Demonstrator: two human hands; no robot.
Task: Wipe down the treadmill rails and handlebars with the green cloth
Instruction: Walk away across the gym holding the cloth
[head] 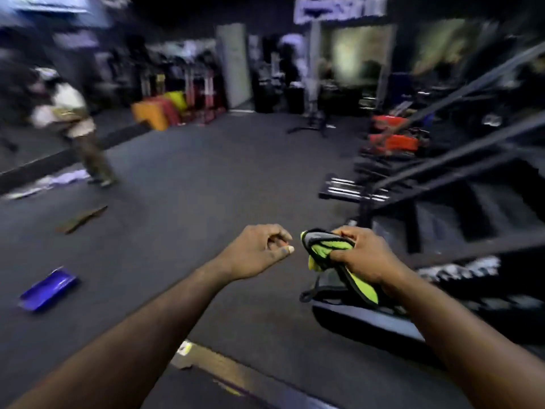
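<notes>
My right hand [364, 255] grips a bunched green cloth [326, 249] with grey and black edging; part of it hangs down below my fist. My left hand [259, 252] hovers just left of the cloth with loosely curled fingers and holds nothing. Dark treadmill rails [460, 154] slope across the right side of the blurred view, beyond my right hand. A dark treadmill base [368, 320] lies low under the hanging cloth.
Dark rubber gym floor [191, 187] spreads ahead. A blue flat object [48, 289] and a brown strip [81, 219] lie on it at the left. A person [73, 125] walks at far left. Weight racks [392, 137] and coloured boxes [165, 110] stand at the back.
</notes>
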